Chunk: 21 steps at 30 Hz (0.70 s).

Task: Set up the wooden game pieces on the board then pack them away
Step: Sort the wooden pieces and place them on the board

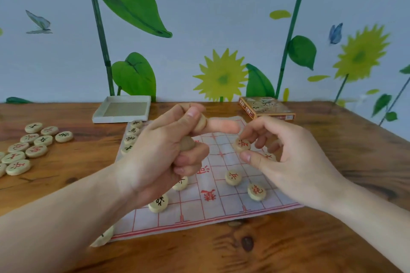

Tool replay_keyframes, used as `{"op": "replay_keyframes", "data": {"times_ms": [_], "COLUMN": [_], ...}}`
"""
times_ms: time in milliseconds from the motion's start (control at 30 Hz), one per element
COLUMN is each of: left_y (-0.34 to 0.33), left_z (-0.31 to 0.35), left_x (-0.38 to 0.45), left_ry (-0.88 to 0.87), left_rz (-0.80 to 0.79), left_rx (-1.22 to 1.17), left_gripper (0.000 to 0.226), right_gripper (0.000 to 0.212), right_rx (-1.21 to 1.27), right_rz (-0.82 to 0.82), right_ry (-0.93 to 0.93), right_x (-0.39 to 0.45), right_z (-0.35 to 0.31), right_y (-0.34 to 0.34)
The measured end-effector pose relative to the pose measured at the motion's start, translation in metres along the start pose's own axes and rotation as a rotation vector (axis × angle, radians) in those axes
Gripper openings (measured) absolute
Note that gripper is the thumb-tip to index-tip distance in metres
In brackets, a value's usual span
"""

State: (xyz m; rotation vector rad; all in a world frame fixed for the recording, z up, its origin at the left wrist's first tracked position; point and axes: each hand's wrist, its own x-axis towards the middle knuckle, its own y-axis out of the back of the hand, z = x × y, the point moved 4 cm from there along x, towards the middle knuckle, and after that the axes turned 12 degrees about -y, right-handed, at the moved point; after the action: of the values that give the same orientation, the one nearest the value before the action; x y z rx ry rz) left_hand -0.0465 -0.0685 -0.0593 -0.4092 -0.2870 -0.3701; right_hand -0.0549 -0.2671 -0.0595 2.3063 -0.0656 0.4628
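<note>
A dark-stained wooden table [288, 239] carried a pale cloth game board printed with a red grid [221, 210], and the setting-up was plainly only part done. A few round wooden discs with red characters [233, 177] stood on the board's right half, and a column of black-marked discs [131, 135] lined its far left edge, while a loose heap of unplaced wooden discs [28, 148] lay on the table well to the left. An open shallow grey box tray [122, 109] and its printed brown lid [267, 108] waited at the table's far edge, so packing away looked a long way off. The left hand [164, 153] was curled around several spare discs, one pinched under the thumb. The right hand [286, 155] pinched a red-lettered disc [242, 146] between thumb and fingertips, just above or on the grid; which, the view did not show.
</note>
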Motion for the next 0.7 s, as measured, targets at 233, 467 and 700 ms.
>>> {"op": "replay_keyframes", "data": {"times_ms": [233, 467, 700], "left_y": [0.009, 0.011, 0.013], "left_z": [-0.006, -0.003, -0.006], "left_x": [0.006, 0.003, 0.002], "left_ry": [0.036, 0.095, 0.043], "left_rz": [0.038, 0.061, -0.008], "left_rx": [0.006, -0.01, 0.401], "left_gripper": [0.037, 0.017, 0.016], "right_gripper": [0.009, 0.026, 0.025], "right_rx": [-0.158, -0.299, -0.056], "right_rz": [-0.072, -0.207, -0.004], "right_ry": [-0.025, -0.128, 0.061], "right_x": [0.033, 0.039, 0.03], "right_z": [0.011, 0.017, -0.003], "right_y": [-0.018, -0.037, -0.023]}}
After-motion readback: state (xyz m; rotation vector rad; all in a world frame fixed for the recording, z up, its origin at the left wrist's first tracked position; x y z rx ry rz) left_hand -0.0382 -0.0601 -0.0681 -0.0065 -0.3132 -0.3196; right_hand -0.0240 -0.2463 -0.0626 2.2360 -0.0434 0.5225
